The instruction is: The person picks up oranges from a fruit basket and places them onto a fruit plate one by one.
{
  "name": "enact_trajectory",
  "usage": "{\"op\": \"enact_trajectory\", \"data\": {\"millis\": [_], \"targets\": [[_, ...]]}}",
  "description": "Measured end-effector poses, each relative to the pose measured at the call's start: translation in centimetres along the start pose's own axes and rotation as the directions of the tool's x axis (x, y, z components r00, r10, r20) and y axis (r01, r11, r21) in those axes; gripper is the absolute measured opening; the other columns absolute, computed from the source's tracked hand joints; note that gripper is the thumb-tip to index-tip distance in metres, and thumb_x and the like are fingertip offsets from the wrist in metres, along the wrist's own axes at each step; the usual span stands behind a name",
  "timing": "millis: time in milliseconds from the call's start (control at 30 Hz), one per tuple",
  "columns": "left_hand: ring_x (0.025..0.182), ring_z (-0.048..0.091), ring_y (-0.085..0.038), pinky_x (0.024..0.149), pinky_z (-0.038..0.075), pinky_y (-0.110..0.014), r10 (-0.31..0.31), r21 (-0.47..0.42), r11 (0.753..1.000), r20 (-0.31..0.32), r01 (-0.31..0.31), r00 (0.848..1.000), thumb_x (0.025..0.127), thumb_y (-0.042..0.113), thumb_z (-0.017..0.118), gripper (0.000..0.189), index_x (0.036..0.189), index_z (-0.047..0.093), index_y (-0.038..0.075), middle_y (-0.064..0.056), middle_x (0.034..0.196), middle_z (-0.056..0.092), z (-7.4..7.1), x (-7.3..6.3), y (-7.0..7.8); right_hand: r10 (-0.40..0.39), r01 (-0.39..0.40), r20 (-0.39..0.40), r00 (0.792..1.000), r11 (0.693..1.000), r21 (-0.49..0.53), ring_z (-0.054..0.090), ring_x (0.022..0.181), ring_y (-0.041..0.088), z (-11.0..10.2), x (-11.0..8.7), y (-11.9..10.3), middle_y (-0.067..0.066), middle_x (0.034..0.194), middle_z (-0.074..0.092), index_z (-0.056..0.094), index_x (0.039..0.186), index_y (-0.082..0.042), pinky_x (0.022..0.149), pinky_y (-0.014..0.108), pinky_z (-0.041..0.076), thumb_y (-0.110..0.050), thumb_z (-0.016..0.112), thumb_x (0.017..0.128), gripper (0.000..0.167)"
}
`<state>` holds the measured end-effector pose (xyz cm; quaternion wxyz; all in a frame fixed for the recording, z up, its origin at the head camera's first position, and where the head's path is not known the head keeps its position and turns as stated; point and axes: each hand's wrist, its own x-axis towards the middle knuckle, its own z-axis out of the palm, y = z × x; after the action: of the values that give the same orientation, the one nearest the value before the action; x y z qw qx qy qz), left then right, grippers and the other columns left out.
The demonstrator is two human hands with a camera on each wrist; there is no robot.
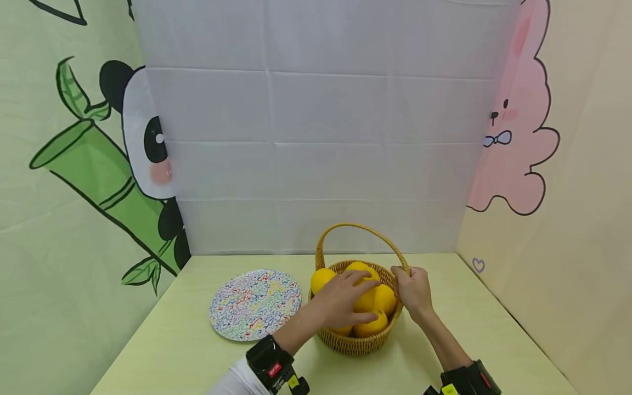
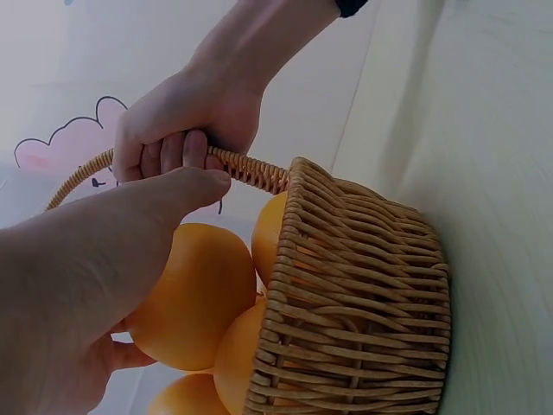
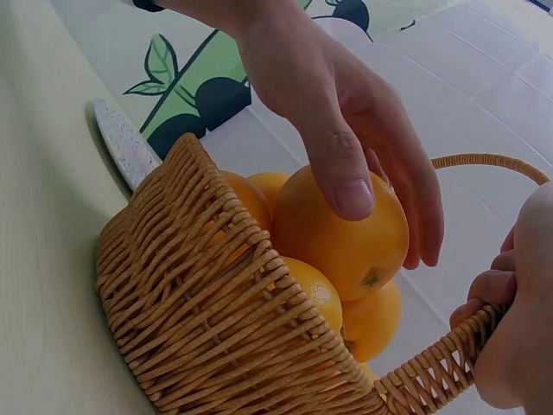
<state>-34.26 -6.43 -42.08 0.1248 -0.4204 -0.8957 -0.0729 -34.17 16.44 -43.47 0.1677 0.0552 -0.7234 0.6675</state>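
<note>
Gripping handle (image 1: 367, 227) of wicker basket (image 1: 353, 345) in right hand (image 1: 413, 291), with fingers curled round its right end, just above the rim. Over the fruit: left hand (image 1: 343, 300), with thumb and fingers spread apart, straddling the uppermost orange (image 3: 337, 249). Not clearly pinched; cannot tell light contact from a small gap at the peel.

Main relation: orange right beneath left palm, between thumb on the near side and fingers on the far side. Round, so no long axis to match. Much nearer to left hand than to right; right hand off to the right side, occupied at the handle.

Location of orange: top of the heap, inside basket, above rim level in both wrist views. Other oranges packed around and under it, one at the left rim (image 1: 321, 278), one by the near rim (image 1: 371, 326). Exact count not readable behind hand and wicker.

Basket standing upright on pale table (image 1: 187, 356). To its left, just beside: flat round plate (image 1: 255, 304) with multicolour squiggles, with nothing on it; left forearm near its right edge. Behind: whitish cloth (image 1: 326, 137), between panda print (image 1: 135, 153) and pink animal print (image 1: 523, 137).
</note>
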Motion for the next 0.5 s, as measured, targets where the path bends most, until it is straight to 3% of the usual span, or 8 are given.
{"op": "enact_trajectory", "data": {"millis": [500], "targets": [[0.155, 0.058, -0.026, 0.133, 0.048, -0.046, 0.042, 0.076, 0.996, -0.033, -0.039, 0.999, 0.107, 0.038, 0.078, 0.059, 0.161, 0.060, 0.025, -0.004, 0.164, 0.062, 0.04, -0.19, 0.09, -0.010, 0.010, 0.008, 1.000, 1.000, 0.005, 0.032, 0.041, 0.007, -0.05, -0.06, -0.03, -0.008, 0.047, 0.038, 0.046, 0.059, -0.010, 0.040, 0.020, 0.026, -0.013, 0.058, 0.112, 0.054]]}}
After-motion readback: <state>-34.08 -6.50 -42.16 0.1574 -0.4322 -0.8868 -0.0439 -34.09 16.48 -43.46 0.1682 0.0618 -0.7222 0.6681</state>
